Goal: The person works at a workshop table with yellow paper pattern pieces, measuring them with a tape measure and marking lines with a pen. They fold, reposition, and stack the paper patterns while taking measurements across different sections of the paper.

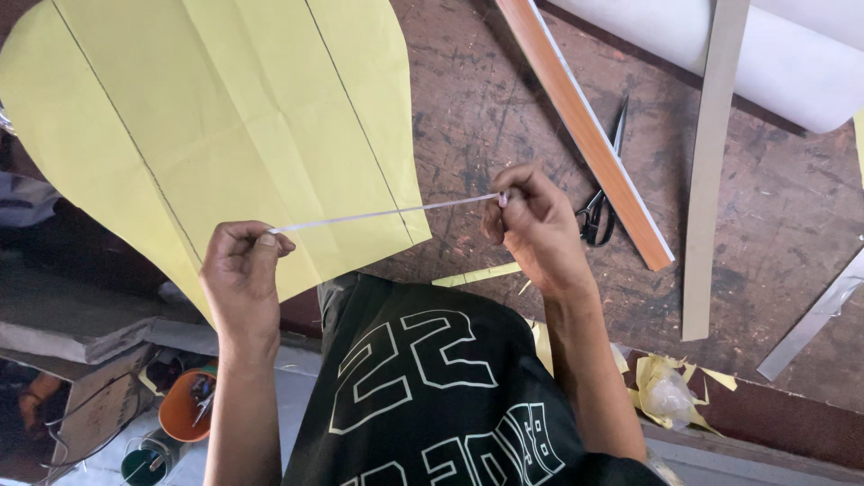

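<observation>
White strip (382,214): a thin, narrow band stretched taut between both hands, running almost level above the near edge of the workbench (774,207) and across the lower corner of the yellow paper sheet (225,117).

Head view:
- Left hand (241,279): closed in a fist below the strip's left end, fingers pinched together on that end. The hand sits over the lower edge of the yellow sheet, at the near edge of the workbench.
- Right hand (531,225): fingers curled, thumb and forefinger clamped on the strip's right end, which sits at the top of the hand. The hand is over bare dark wood, just right of the yellow sheet.
- Yellow paper sheet: large, rounded outline, with two dark ruled lines and fold creases; it overhangs the left edge of the workbench.
- Scissors (601,202): lying just right of the right hand, touching a long wooden ruler (585,130) that lies diagonally.
- Pale flat slat (711,171): runs from the far edge toward the near edge.
- Yellow offcuts (670,382): at the near edge, right of the forearm.
</observation>
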